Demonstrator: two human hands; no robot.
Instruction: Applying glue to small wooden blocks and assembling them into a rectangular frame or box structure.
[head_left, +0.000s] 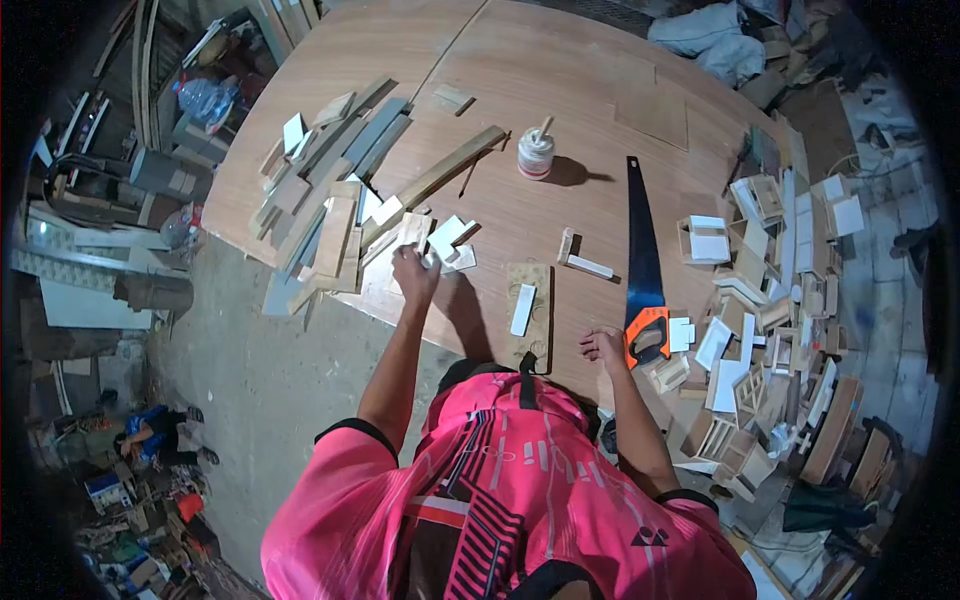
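My left hand [415, 274] reaches over the small white and bare wood offcuts [447, 238] at the table's left side. Its fingers are drawn together at the edge of these pieces, and what they pinch is too small to make out. My right hand [603, 346] rests near the front edge, fingers loosely bent and apart, holding nothing. Just right of it lies a handsaw [645, 240] with an orange and black handle. Between my hands a small white strip [522, 310] sits on a wooden board [541, 290]. Beyond lies an L-shaped wooden piece [588, 265].
A white jar [536, 155] with a stick in it stands toward the back. Long wood strips [340, 160] are heaped on the left. Several small wooden box frames [735, 390] crowd the right. A thin brown sheet [655, 115] lies far right.
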